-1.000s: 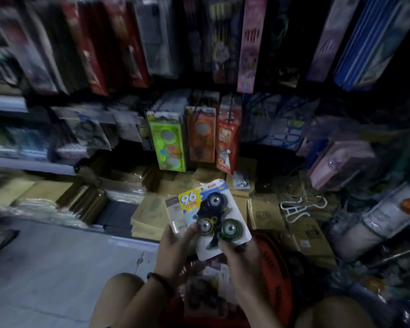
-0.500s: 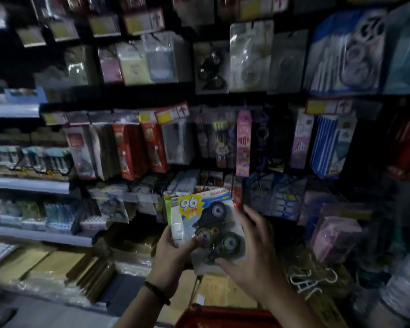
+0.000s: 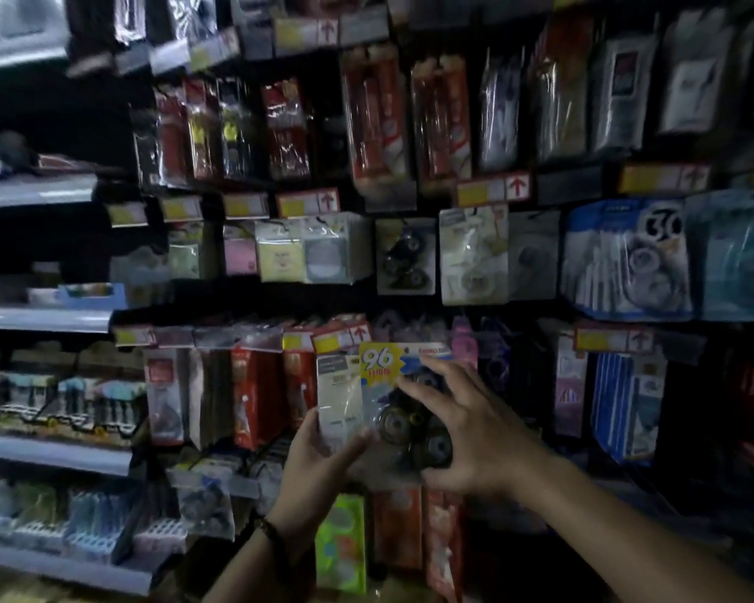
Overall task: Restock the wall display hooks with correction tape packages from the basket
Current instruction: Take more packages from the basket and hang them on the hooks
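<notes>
Raised glossy correction tape pack (image 3: 379, 363), hands (image 3: 475, 433) gripping edges

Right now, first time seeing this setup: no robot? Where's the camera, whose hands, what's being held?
No robot here. One wide camera sits on a person's head, looking forward and down, so the two arms at the bottom edge are theirs. The left hand and right hand together grip a correction tape package with a yellow "96" corner; a paler pack lies against its left side. Behind is a dim shop wall of hanging packs, with price tags, and shelves to the left.
</notes>
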`<action>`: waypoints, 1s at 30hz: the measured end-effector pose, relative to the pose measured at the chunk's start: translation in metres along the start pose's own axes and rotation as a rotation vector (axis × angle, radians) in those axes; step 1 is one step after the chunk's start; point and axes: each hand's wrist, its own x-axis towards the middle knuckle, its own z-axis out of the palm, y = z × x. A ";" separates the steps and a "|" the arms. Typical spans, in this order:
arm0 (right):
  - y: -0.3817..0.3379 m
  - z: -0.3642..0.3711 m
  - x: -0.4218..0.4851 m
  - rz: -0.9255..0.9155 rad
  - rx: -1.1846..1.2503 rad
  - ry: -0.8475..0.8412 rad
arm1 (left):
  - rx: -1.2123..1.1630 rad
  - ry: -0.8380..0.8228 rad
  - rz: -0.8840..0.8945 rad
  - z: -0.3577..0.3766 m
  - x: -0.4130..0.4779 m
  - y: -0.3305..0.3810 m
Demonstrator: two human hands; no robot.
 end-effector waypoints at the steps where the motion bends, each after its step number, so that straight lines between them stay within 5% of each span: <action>1: 0.003 -0.005 0.009 0.011 -0.010 0.016 | 0.009 0.007 0.007 -0.004 0.007 0.005; 12: 0.025 -0.023 0.108 -0.010 -0.296 0.207 | 0.049 0.243 0.236 -0.040 0.078 0.055; 30: 0.035 -0.042 0.187 0.149 -0.440 0.251 | 0.099 0.113 0.250 -0.025 0.096 0.078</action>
